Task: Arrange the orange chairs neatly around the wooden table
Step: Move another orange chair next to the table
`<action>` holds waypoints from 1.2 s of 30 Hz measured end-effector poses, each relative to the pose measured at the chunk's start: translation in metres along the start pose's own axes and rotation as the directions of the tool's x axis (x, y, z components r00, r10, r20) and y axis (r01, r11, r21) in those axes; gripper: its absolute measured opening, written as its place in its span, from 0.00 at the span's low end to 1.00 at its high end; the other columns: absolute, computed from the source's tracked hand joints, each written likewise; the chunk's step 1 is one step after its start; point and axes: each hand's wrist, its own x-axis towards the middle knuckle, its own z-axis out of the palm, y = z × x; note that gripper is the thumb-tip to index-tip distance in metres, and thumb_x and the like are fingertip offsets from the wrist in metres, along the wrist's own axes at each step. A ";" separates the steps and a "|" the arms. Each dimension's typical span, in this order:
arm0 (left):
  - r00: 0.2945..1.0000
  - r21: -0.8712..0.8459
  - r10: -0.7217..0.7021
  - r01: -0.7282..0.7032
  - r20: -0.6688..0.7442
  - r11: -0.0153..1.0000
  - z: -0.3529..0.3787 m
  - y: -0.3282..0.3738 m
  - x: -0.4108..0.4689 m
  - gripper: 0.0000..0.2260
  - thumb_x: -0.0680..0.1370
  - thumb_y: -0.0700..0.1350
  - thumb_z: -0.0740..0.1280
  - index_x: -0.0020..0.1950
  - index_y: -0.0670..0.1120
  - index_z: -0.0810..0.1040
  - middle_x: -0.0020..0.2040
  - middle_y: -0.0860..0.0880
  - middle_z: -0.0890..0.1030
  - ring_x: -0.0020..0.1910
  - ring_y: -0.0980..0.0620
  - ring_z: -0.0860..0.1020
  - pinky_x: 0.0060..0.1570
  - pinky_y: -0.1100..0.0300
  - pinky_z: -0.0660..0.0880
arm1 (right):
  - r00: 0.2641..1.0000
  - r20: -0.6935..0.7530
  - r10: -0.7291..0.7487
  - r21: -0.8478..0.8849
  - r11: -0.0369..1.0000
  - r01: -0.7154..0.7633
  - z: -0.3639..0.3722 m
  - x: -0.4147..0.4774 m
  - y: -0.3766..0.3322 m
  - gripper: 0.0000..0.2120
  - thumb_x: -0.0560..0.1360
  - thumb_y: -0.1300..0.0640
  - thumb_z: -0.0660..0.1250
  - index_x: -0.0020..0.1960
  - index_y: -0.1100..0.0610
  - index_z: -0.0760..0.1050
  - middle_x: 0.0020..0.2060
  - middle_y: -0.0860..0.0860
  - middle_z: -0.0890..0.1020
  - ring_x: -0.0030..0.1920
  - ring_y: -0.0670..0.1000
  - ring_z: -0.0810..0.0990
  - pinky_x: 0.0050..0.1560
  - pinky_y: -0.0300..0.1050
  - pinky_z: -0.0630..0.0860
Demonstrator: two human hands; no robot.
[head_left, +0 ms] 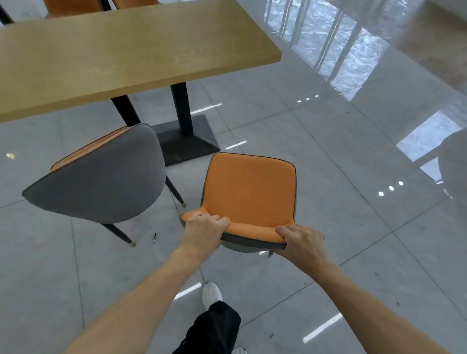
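Observation:
An orange chair (250, 192) with a grey back stands in front of me, right of the table's near corner, its seat facing the wooden table (111, 59). My left hand (203, 229) grips the left end of its backrest top; my right hand (301, 242) grips the right end. A second orange chair (100, 179), seen from its grey back, stands to the left with its seat tucked under the table's near edge. Two more orange chair backs (73, 5) show beyond the table's far side.
The table rests on a black post with a flat black base (188, 141). A small dark stick (155, 237) lies on the glossy grey tile floor. My legs and white shoes (211, 294) are below the held chair. Open floor spreads to the right.

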 end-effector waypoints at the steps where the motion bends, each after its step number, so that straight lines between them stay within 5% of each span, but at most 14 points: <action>1: 1.000 0.000 -0.005 0.005 -0.009 1.000 -0.001 -0.003 0.006 0.14 0.54 0.44 0.79 0.34 0.51 0.80 0.26 0.52 0.80 0.25 0.49 0.77 0.31 0.60 0.74 | 1.000 0.009 -0.010 0.009 1.000 0.010 0.003 0.008 0.004 0.11 0.58 0.50 0.76 0.35 0.53 0.78 0.26 0.47 0.81 0.24 0.49 0.77 0.23 0.35 0.62; 5: 0.999 0.000 0.002 -0.002 -0.052 1.000 -0.003 -0.015 0.035 0.10 0.58 0.41 0.77 0.34 0.50 0.79 0.27 0.52 0.80 0.25 0.50 0.78 0.32 0.58 0.76 | 1.000 0.012 -0.014 0.058 0.998 0.013 0.016 0.044 0.022 0.09 0.61 0.50 0.73 0.37 0.53 0.78 0.29 0.47 0.82 0.28 0.50 0.79 0.21 0.41 0.71; 11: 0.996 -0.012 -0.066 0.066 -0.054 0.998 -0.007 -0.058 0.074 0.11 0.59 0.40 0.77 0.35 0.51 0.80 0.28 0.53 0.81 0.27 0.50 0.78 0.35 0.58 0.76 | 0.999 0.040 -0.037 0.102 0.994 0.033 0.032 0.112 0.023 0.09 0.60 0.48 0.74 0.36 0.52 0.77 0.28 0.45 0.81 0.28 0.50 0.78 0.19 0.43 0.72; 25: 0.981 -0.045 -0.172 0.168 -0.093 0.985 -0.034 -0.121 0.146 0.12 0.58 0.44 0.79 0.38 0.51 0.82 0.32 0.52 0.84 0.31 0.50 0.81 0.39 0.57 0.77 | 0.985 0.004 -0.175 0.137 0.975 0.172 0.045 0.236 0.032 0.14 0.52 0.54 0.79 0.32 0.54 0.76 0.26 0.46 0.80 0.27 0.49 0.78 0.18 0.39 0.69; 32: 0.965 -0.073 -0.221 0.213 -0.143 0.974 -0.046 -0.142 0.173 0.18 0.54 0.44 0.83 0.41 0.50 0.84 0.34 0.51 0.85 0.31 0.51 0.82 0.38 0.56 0.79 | 0.969 -0.012 -0.247 0.154 0.957 0.246 0.046 0.290 0.035 0.14 0.50 0.55 0.78 0.27 0.53 0.72 0.22 0.46 0.76 0.23 0.48 0.75 0.26 0.35 0.54; 36: 0.962 -0.059 -0.225 0.218 -0.157 0.974 -0.051 -0.155 0.187 0.22 0.51 0.45 0.84 0.43 0.49 0.84 0.35 0.50 0.85 0.32 0.50 0.83 0.39 0.55 0.80 | 0.960 -0.005 -0.280 0.182 0.944 0.277 0.054 0.318 0.040 0.15 0.52 0.54 0.79 0.29 0.53 0.73 0.23 0.46 0.78 0.23 0.48 0.76 0.22 0.37 0.59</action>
